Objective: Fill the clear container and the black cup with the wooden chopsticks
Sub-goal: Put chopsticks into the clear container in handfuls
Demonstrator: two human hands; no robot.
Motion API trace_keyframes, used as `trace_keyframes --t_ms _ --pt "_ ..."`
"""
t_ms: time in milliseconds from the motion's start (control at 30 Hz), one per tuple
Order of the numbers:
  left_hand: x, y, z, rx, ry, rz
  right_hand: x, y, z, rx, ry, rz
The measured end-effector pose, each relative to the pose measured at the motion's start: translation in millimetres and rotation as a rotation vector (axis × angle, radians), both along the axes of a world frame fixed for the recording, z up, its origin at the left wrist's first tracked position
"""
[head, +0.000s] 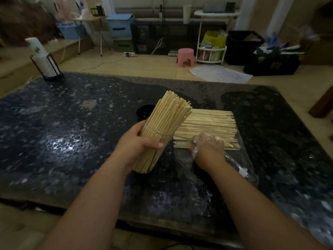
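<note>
Left hand [138,141] grips tilted clear container [151,156], packed with pale, square-cut wooden chopsticks [173,109]. Right hand [207,147], in thin crinkled glove [199,139], lies on flat loose pile [207,121] right of container; grasp unclear. Round black cup [144,112] just behind container, on speckled dark table [72,123].

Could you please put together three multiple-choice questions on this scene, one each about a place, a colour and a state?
1. Where is the black cup? A) behind the clear container B) inside a drawer C) on a shelf
2. What colour is the stool? A) blue B) pink C) green
3. How is the clear container? A) empty B) lying flat C) packed with chopsticks, gripped by the left hand
Answers: 1 A, its rim shows just beyond it; 2 B, plainly pink; 3 C, sticks fill it, fingers wrap it.
</note>
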State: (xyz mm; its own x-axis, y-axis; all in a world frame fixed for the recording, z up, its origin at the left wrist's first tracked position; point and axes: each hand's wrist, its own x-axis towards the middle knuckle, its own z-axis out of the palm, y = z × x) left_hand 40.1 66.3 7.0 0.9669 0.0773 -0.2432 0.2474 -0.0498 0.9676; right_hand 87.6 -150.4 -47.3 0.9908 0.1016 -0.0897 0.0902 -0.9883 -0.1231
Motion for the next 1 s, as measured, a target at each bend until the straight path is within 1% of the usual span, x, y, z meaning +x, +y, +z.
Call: trace_keyframes --t_ms 100,267,367,500,567,633,733,800,833,900,1000 --pt "-0.5 -0.9 0.6 -0.004 -0.002 0.005 -2.6 -2.0 0.6 -0.015 -0.003 0.009" --pt "-2.0 -1.8 1.5 0.021 0.004 0.000 -10.3 -5.0 4.0 -0.066 0.117 0.044" --pt "-2.2 -2.6 1.1 0.040 0.011 0.001 -12.3 -7.4 2.1 -0.098 0.157 0.062" --pt "-2.1 -3.0 2.4 0.070 0.017 0.002 -13.3 -10.1 -2.3 0.050 0.296 -0.014" --pt "-2.5 -4.0 3.8 0.087 0.018 0.001 -14.8 -10.6 -1.4 0.021 0.371 -0.017" --pt "-3.2 -5.0 4.1 0.104 0.020 0.008 -19.0 -11.4 -3.1 -0.020 0.318 -0.009" --pt "-6.1 -7.0 3.6 0.118 0.016 0.015 -37.4 -12.0 -10.0 -0.054 0.144 0.047" --pt "-7.9 -8.1 3.7 0.127 0.009 0.018 -50.8 -12.2 -15.3 -0.016 0.012 0.083" --pt "-9.3 -9.0 4.1 0.131 0.005 0.020 -56.8 -12.1 -16.1 0.026 -0.024 0.082" --pt "-11.8 -10.3 4.7 0.135 0.001 0.029 -65.3 -12.8 -14.1 0.099 -0.055 0.072" --pt "-14.8 -11.8 5.4 0.146 -0.010 0.035 -73.3 -13.7 -5.0 0.064 -0.083 0.080"
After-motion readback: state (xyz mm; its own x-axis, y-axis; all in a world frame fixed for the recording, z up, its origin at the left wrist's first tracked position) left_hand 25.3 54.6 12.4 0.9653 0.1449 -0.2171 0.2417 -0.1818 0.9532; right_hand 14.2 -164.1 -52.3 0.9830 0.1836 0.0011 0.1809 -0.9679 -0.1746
